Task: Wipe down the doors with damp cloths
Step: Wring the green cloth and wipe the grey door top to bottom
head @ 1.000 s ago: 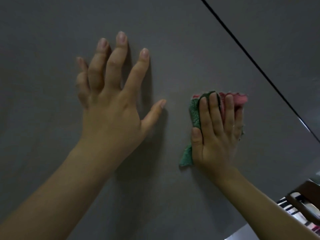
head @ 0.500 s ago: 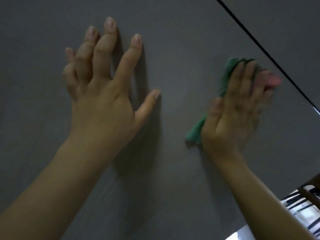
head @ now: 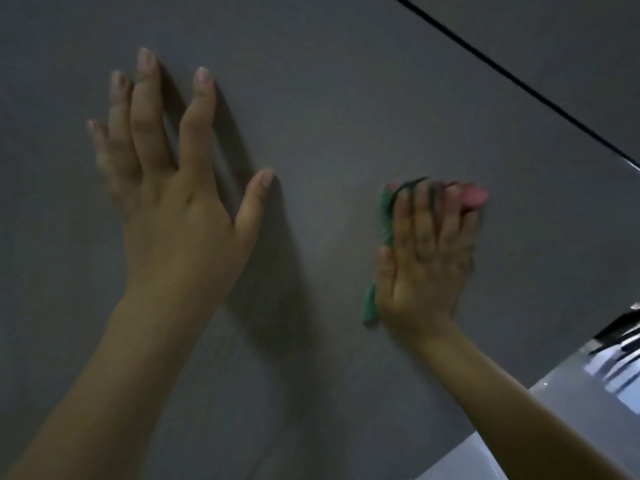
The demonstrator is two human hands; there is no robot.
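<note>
My right hand presses the cloth flat-fingered against the door; its long axis runs upward; left hand braces, spread, leftward.

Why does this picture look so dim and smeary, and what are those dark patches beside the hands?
Head view: dim light leaves the grey door murky; the left hand casts a long shadow to its right; the right hand and cloth smear with motion blur; glare brightens the lower right corner.
</note>
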